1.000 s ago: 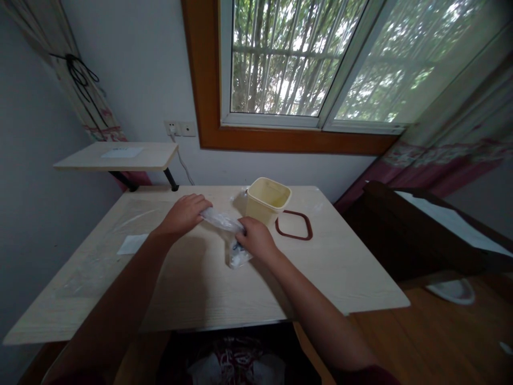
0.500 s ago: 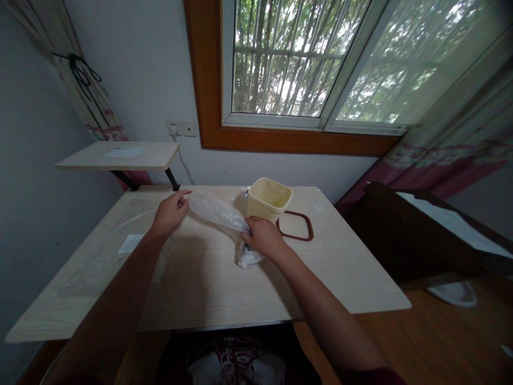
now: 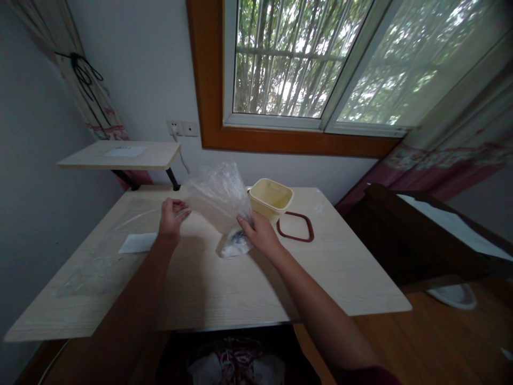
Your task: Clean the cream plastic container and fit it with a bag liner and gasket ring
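A clear plastic bag puffs up above the table, its lower end bunched around something whitish and dark that I cannot make out. My right hand grips the bag on its right side, thumb on top. To the left of the bag is my left hand, with its fingers stretched toward the plastic and nothing held in them. Behind my right hand stands a cream-yellow square container, open at the top. A brown square ring, like a lid rim, lies flat beside it.
On the left of the table lie a flat clear plastic sheet and a white paper slip. A small raised shelf stands at the back left. The wall and window rise behind the table.
My left hand has let go of the bag's end and its fingers have straightened. The bag, stretched between my hands before, has sprung up and spread out, still in my right hand.
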Action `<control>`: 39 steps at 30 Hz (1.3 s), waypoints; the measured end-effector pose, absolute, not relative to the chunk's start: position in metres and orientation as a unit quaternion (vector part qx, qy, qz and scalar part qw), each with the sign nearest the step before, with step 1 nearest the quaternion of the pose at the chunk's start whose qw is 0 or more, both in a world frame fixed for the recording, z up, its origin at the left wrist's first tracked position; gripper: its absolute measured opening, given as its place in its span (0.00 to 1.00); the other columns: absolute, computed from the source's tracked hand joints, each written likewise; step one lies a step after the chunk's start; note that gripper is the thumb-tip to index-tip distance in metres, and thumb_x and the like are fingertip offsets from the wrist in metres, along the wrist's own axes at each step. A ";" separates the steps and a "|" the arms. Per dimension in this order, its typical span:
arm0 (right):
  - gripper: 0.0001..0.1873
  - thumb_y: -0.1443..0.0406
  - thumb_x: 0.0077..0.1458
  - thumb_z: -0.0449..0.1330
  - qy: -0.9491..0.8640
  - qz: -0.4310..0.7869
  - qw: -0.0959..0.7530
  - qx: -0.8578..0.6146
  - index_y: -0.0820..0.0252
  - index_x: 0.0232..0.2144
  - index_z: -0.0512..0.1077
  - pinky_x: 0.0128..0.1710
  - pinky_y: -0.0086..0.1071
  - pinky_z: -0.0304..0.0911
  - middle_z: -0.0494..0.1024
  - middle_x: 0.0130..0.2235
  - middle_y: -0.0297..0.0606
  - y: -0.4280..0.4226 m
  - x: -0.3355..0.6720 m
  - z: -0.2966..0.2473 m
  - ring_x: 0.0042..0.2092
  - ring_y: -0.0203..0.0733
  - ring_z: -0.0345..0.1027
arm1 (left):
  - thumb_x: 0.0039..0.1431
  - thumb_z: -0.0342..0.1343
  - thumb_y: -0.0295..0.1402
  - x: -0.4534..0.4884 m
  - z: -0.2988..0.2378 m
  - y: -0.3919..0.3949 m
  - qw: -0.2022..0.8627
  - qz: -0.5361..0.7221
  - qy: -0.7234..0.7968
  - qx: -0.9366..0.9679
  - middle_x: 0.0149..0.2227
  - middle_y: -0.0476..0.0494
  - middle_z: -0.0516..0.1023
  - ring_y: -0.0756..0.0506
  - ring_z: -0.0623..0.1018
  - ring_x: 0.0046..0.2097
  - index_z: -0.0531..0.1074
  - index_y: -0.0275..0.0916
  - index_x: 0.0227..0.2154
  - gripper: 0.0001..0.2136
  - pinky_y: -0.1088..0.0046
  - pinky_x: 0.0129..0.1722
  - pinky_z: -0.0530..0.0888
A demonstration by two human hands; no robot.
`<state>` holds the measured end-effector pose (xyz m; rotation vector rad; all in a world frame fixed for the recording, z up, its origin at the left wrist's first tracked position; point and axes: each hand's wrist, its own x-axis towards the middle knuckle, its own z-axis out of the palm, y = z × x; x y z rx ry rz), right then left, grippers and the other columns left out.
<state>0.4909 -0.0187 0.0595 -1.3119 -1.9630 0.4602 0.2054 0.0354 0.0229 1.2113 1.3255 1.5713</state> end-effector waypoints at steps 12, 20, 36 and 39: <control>0.28 0.51 0.69 0.51 -0.733 0.236 0.495 -0.402 0.56 0.65 0.60 0.66 0.42 0.55 0.70 0.60 0.46 -0.010 0.464 0.062 0.64 0.47 0.61 | 0.61 0.62 0.45 0.274 0.065 0.005 0.572 0.567 0.344 0.484 0.58 0.38 0.76 0.36 0.73 0.62 0.71 0.44 0.57 0.24 0.55 0.63 0.70; 0.18 0.61 0.70 0.51 -0.743 0.095 0.518 -0.413 0.53 0.57 0.72 0.57 0.42 0.64 0.70 0.51 0.45 -0.007 0.444 0.076 0.53 0.46 0.66 | 0.63 0.60 0.44 0.301 0.068 0.011 0.660 0.582 0.293 0.374 0.51 0.35 0.80 0.37 0.78 0.56 0.76 0.35 0.46 0.17 0.57 0.55 0.76; 0.37 0.54 0.57 0.64 -0.804 0.130 0.415 -0.406 0.58 0.64 0.59 0.62 0.47 0.61 0.69 0.61 0.50 -0.024 0.449 0.053 0.62 0.52 0.64 | 0.68 0.54 0.35 0.293 0.073 0.023 0.667 0.665 0.250 0.226 0.33 0.43 0.81 0.49 0.81 0.38 0.77 0.35 0.35 0.11 0.68 0.53 0.76; 0.44 0.54 0.51 0.68 -0.806 0.178 0.342 -0.450 0.60 0.65 0.57 0.56 0.43 0.65 0.72 0.58 0.50 -0.027 0.452 0.045 0.56 0.52 0.70 | 0.70 0.50 0.36 0.291 0.076 0.024 0.674 0.666 0.258 0.189 0.34 0.43 0.81 0.48 0.81 0.38 0.76 0.35 0.35 0.13 0.66 0.54 0.76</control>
